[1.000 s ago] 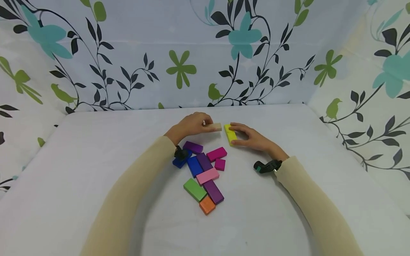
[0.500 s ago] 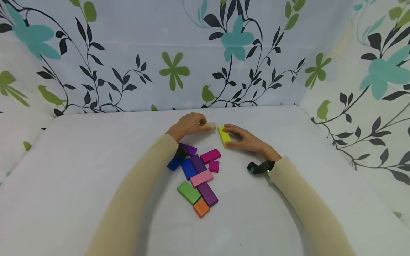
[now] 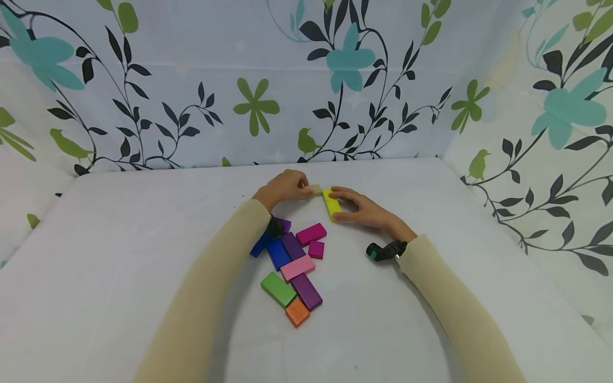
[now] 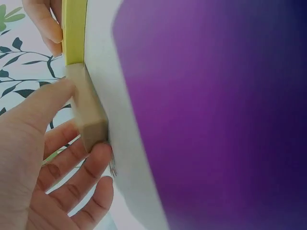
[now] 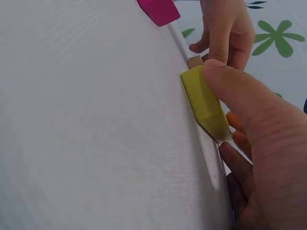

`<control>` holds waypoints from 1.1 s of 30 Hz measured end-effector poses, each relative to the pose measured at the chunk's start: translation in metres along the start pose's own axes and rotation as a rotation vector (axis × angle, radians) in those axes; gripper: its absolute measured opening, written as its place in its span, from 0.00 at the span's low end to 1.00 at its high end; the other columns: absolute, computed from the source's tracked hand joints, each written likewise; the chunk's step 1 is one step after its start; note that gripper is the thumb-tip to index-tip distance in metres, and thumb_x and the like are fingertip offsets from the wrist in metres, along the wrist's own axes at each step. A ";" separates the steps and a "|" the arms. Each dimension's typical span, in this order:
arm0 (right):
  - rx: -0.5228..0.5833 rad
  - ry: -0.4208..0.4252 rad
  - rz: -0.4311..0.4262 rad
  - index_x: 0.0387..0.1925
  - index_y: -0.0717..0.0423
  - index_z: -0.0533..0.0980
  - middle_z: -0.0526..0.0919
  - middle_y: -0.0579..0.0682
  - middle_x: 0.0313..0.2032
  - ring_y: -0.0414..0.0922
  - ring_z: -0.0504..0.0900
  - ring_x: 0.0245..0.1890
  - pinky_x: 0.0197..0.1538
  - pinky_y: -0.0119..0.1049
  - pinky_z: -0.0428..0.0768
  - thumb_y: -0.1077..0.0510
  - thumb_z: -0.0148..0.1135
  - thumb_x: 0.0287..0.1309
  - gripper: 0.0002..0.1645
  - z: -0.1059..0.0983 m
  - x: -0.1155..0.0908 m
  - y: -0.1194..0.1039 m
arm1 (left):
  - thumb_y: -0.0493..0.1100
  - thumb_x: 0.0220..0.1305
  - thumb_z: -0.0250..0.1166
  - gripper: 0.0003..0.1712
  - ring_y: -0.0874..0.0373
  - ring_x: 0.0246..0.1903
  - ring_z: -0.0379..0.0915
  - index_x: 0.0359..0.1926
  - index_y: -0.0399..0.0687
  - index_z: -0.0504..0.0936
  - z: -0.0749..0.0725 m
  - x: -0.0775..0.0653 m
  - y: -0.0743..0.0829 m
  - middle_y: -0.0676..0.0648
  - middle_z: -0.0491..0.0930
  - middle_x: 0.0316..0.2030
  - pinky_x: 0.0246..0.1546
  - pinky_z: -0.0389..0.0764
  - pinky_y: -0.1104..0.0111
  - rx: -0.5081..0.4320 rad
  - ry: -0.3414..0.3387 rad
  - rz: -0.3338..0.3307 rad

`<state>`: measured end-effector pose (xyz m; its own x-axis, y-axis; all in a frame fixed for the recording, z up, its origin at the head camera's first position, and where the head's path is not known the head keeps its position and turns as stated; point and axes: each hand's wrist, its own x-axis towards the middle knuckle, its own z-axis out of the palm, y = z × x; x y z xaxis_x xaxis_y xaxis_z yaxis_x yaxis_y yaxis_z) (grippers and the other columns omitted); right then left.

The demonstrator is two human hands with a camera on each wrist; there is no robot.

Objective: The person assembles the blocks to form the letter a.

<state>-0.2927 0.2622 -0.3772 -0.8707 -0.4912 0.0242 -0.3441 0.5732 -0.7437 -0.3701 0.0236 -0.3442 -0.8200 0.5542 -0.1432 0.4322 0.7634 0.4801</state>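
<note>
My left hand [image 3: 284,187] pinches a plain wooden block [image 3: 315,190] between thumb and fingers near the far side of the table. In the left wrist view the end of that wooden block [image 4: 88,105] meets the yellow block [image 4: 74,31]. My right hand [image 3: 361,210] holds the yellow block [image 3: 330,205] by its edges, thumb at the near end and fingers at the far one. Both blocks lie flat on the white cloth, set roughly at right angles in the head view. The right wrist view shows the yellow block [image 5: 204,98] up close.
Nearer to me lies a cluster of coloured blocks: magenta [image 3: 311,234], pink [image 3: 298,268], green [image 3: 279,289], orange [image 3: 297,312], plus several blue and purple ones. My left wrist and its black strap [image 3: 275,227] hang over some of them. A patterned curtain [image 3: 191,80] stands behind the table.
The small gap between the wooden block and the yellow block has closed. Both hands keep their holds. The head view has turned slightly to the right.
</note>
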 end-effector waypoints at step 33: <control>0.005 0.004 0.017 0.69 0.52 0.65 0.54 0.50 0.75 0.50 0.48 0.75 0.73 0.55 0.46 0.52 0.67 0.60 0.37 0.000 0.007 0.016 | 0.36 0.67 0.60 0.23 0.48 0.54 0.70 0.62 0.35 0.72 0.002 0.003 -0.011 0.36 0.73 0.56 0.60 0.72 0.62 -0.157 0.012 0.004</control>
<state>-0.3036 0.2678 -0.3889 -0.8776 -0.4792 0.0141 -0.3275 0.5779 -0.7475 -0.3764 0.0171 -0.3515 -0.8231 0.5526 -0.1306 0.3726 0.6992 0.6102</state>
